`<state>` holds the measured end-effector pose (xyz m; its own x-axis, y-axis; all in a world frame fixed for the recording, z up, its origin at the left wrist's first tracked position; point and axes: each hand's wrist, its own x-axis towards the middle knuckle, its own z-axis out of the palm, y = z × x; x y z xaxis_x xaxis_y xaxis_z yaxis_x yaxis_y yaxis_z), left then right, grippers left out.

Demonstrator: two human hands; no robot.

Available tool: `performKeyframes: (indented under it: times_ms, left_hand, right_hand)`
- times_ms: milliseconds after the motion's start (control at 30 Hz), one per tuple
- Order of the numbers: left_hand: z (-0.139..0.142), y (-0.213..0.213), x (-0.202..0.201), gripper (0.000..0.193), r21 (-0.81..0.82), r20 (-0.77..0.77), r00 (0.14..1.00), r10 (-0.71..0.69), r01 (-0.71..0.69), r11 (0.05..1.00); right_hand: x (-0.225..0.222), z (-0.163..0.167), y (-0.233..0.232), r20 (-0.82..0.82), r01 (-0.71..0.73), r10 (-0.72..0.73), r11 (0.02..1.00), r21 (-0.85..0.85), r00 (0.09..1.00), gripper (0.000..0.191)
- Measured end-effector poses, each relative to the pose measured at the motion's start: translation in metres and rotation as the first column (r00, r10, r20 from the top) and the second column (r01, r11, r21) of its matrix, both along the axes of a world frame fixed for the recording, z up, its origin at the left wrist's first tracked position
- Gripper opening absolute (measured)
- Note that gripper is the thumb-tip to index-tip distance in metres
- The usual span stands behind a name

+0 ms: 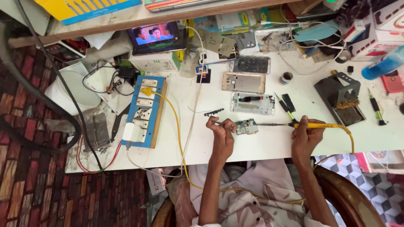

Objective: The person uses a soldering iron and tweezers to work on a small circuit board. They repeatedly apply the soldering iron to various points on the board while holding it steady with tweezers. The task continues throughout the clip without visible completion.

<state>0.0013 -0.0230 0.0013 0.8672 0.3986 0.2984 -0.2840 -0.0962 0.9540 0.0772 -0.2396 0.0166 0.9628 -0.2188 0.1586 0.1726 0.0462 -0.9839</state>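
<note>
My right hand (305, 135) grips a yellow-handled soldering iron (313, 125); its thin metal tip reaches left to a small green circuit board (246, 126) lying on the white table (261, 147). My left hand (222, 129) is closed on a thin tool, probably tweezers, held at the board's left edge. A yellow cord (179, 138) runs from the iron's handle over my lap to a blue switchboard (145, 111). Just behind the board lie an opened phone body (252, 103) and a metal phone frame (243, 82).
A black soldering stand with brass wool (341, 98) sits to the right, green-handled screwdrivers (285, 107) near the phone parts. A small screen (156, 37) plays video at the back. Boxes, cables and a blue bottle (384, 64) crowd the far edge. Brick-patterned floor lies left.
</note>
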Motion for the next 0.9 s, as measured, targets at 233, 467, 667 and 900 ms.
performKeyframes:
  times_ms: [233,467,667,900]
  left_hand:
    - [0.0019,-0.0003,-0.0021,0.022,0.04,-0.026,0.999,0.02,-0.019,0.999]
    - [0.0039,0.0005,-0.0014,0.023,0.0,-0.036,0.999,0.005,-0.005,1.0]
    - [0.0045,0.0008,-0.0022,0.023,-0.092,-0.022,1.0,-0.017,0.015,0.996]
    - [0.0088,0.0017,-0.0024,0.022,-0.065,-0.028,0.999,-0.016,0.014,0.998]
  right_hand:
    - [0.0006,-0.0039,-0.002,-0.038,-0.004,0.004,1.0,0.014,0.999,0.021]
    - [0.0018,-0.0053,-0.0026,-0.009,-0.002,0.002,1.0,0.01,1.0,0.021]
    - [-0.0015,-0.0029,-0.0035,-0.015,-0.027,0.027,1.0,-0.007,1.0,0.023]
    - [-0.0014,-0.0041,-0.0029,-0.007,-0.017,0.017,1.0,0.004,1.0,0.023]
